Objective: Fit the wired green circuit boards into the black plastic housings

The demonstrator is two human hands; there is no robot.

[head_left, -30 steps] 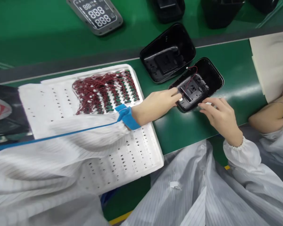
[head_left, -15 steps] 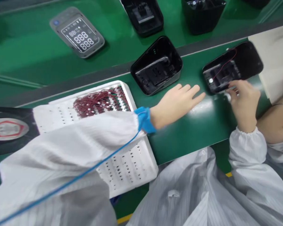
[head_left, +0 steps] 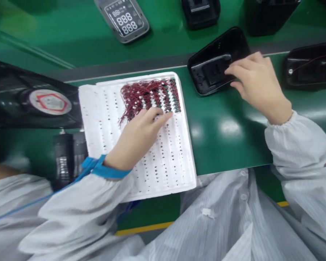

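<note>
My left hand [head_left: 137, 136], with a blue wrist strap [head_left: 112, 170], reaches over a white foam tray [head_left: 191, 174]. Its fingers are bent and apart at the lower edge of a bundle of dark red wires [head_left: 141, 94] with white plugs and small green parts. Nothing shows between thumb and fingers. My right hand [head_left: 256, 81] is closed on the right wall of a black plastic housing [head_left: 212, 74], fingertips inside and thumb by the outer side. Farther right, another black housing [head_left: 312, 67] has a thin red wire and a small round white part in it.
On the raised green surface behind lie a grey display panel [head_left: 125, 21] with lit-looking digits, a black part [head_left: 201, 12] and a taller black housing [head_left: 271, 16]. A black object with a red-and-white badge [head_left: 51, 102] stands left of the tray. Another person's forearm [head_left: 1, 171] shows at the left edge.
The wired housing has been shifted right, away from my hands. My left hand has moved left from it to the foam tray. My right hand has come back to the other housing.
</note>
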